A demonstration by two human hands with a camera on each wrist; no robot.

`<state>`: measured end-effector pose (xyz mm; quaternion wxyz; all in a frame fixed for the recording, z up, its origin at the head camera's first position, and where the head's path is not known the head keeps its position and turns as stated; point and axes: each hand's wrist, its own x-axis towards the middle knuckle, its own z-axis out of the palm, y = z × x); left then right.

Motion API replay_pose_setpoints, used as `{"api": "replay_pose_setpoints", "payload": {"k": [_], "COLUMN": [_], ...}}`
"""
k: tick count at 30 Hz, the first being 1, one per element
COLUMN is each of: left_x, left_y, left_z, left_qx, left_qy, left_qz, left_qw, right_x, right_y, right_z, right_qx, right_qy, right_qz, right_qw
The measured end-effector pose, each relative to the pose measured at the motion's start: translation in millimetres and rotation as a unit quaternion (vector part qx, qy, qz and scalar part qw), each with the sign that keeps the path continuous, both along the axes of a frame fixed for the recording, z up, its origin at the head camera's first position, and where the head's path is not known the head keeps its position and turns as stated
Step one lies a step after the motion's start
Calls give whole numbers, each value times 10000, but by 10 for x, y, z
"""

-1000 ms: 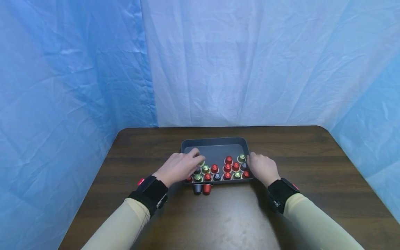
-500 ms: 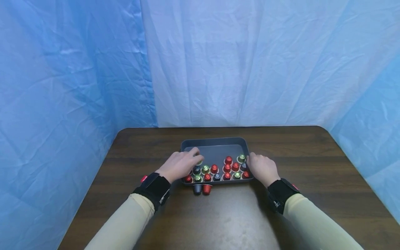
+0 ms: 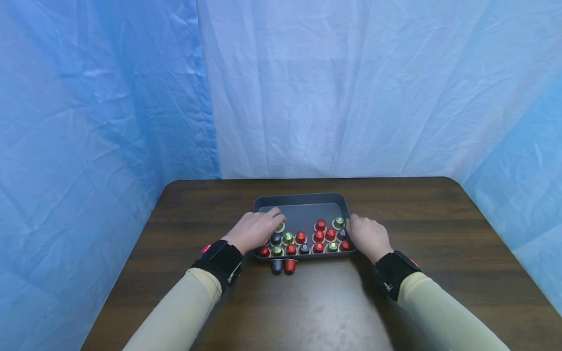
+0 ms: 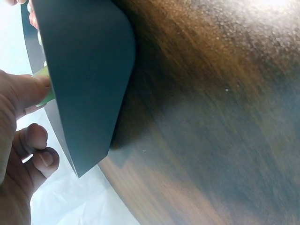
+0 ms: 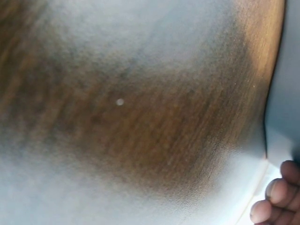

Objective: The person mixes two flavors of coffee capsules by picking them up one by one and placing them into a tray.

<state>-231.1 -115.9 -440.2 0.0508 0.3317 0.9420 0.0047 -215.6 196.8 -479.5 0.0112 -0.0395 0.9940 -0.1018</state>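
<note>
A dark grey tray (image 3: 303, 210) on the table holds several coffee capsules in red, green and dark blue. Over its left end, my left hand (image 3: 254, 230) pinches a green coffee capsule (image 4: 48, 97) between thumb and fingers, just inside the side wall. Most of that capsule is hidden by the thumb and the tray wall in the left wrist view. At the opposite end, my right hand (image 3: 369, 236) grips the tray's right rim. In the right wrist view, its curled fingers (image 5: 277, 191) show beside the outer wall.
Against the tray's front wall are a dark blue capsule (image 3: 276, 266) and a red capsule (image 3: 290, 265). Capsules in the tray form rows along its front, with bare tray floor behind them. Blue sheeting (image 3: 307, 97) hangs beyond the wooden table (image 3: 421, 214).
The left wrist and forearm have shifted slightly right, while the pinched green capsule has edged left. More of the capsules near the left hand now shows. The right hand stays at the rim.
</note>
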Motion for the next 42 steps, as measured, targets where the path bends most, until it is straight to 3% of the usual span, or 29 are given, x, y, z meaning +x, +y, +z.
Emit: {"api": "replay_pose_setpoints", "payload": {"k": [12, 26, 31, 42], "left_x": [-36, 2, 54, 284], "left_y": [-1, -2, -26, -47], "left_z": [-97, -63, -51, 34], "left_qx": [-218, -275, -231, 457], "left_qy": [96, -163, 114, 816], "left_qz": [-190, 61, -125, -799], "left_qw": [9995, 9995, 9996, 9924], "right_x": [2, 3, -2, -2], "right_y": [9, 5, 10, 13], "right_z": [0, -8, -8, 9], "right_qx": [-7, -88, -86, -49], "right_qy": [47, -33, -6, -29], "right_qz": [41, 31, 56, 47], "right_qw": [10000, 10000, 9999, 10000]}}
